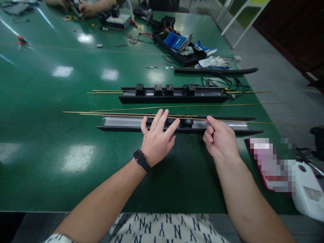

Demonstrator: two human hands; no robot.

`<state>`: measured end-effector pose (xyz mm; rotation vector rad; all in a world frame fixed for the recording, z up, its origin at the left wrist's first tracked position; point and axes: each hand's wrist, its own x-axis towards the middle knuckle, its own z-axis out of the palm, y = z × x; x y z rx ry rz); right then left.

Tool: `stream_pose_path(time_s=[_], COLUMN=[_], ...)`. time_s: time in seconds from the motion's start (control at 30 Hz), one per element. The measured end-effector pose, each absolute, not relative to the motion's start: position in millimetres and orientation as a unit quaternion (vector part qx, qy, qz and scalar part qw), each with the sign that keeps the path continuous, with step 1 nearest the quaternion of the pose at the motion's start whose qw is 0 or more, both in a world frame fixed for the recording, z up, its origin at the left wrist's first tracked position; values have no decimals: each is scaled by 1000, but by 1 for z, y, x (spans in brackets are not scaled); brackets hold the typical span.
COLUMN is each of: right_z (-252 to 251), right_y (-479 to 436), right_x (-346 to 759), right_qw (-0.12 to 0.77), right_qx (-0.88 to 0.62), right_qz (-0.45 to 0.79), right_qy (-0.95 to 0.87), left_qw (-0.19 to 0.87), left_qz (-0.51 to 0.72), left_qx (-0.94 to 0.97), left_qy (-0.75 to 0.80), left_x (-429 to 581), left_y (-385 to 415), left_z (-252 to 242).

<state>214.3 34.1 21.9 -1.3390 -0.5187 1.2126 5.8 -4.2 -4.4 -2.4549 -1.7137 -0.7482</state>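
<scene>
Nearest to me lies a long black-edged rail (121, 122) with a pale, shiny inner channel. Black blocks (187, 121) sit in its middle, partly hidden by my fingers. My left hand (159, 138) is open, fingers spread over the rail and the blocks, and seems to touch the rods there. Thin brass-coloured rods (101, 114) run along the rail and stick out past its left end. With thumb and forefinger, my right hand (220, 136) pinches one thin rod (240, 121) above the rail's right part. Another loose rod (162, 107) lies just behind the rail.
Behind lies a second rail (174, 99) with several black blocks, rods and black cables (225, 81). Further back are a black strip (215, 71), gloves (214, 62) and a cluttered black tray (174, 50). A white device (307, 192) stands at right. Another person's hands (87, 8) work at the far left.
</scene>
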Motion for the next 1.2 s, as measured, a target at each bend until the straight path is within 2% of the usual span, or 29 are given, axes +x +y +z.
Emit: stream_pose_path(time_s=[1.2], right_z=[23], right_y=[34], right_x=[215], right_qw=[577], right_qx=[-580], right_qz=[524], right_qy=[-235], left_qw=[15], left_qz=[-242], left_qx=[-793], left_qy=[-558], left_x=[6], left_y=[-5], left_z=[-3])
